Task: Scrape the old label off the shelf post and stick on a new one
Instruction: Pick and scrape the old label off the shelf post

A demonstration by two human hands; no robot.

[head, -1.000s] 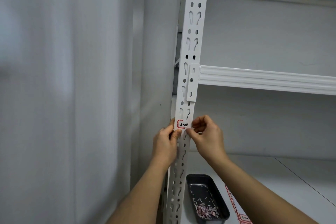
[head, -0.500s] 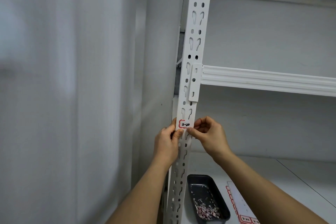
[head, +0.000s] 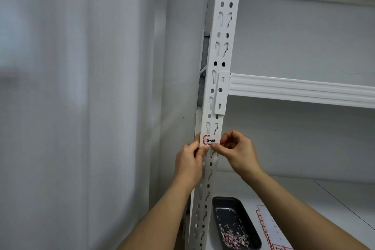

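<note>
A red-bordered label (head: 210, 140) is being pressed onto the shelf post (head: 218, 79), seemingly pinched by left hand (head: 189, 163) and right hand (head: 238, 151).

— How many hands are up at the post?
— Two: the left hand (head: 189, 160) and the right hand (head: 239, 151), both at one shelf post (head: 220, 50).
— Labels on the post?
— One, a red-bordered label (head: 210, 140) with dark writing.
— And on the shelf below?
— One dark tray (head: 227, 203) holding a heap of scrapings (head: 233, 236), too many to count, and one label sheet (head: 271, 227) beside it.
— Beams?
— One white crossbeam (head: 300, 89) joins the post.
</note>
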